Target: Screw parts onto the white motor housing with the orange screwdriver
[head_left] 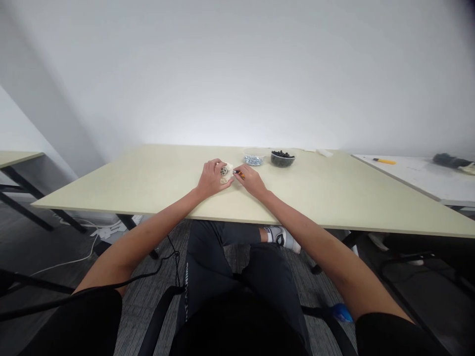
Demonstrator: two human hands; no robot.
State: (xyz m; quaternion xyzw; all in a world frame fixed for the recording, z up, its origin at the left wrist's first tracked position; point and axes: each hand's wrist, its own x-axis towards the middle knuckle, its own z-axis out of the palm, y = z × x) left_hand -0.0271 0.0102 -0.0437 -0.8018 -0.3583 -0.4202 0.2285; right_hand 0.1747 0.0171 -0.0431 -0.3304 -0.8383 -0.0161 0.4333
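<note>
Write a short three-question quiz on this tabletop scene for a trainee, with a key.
1. True or false: the left hand rests on a small white part on the table.
2. Which container stands nearer the hands? A) the clear tub of silvery pieces B) the bowl of black pieces
3. Fill in: the right hand holds a slim tool with an ______ handle pointed at the white part.

Key: 1 true; 2 A; 3 orange.
</note>
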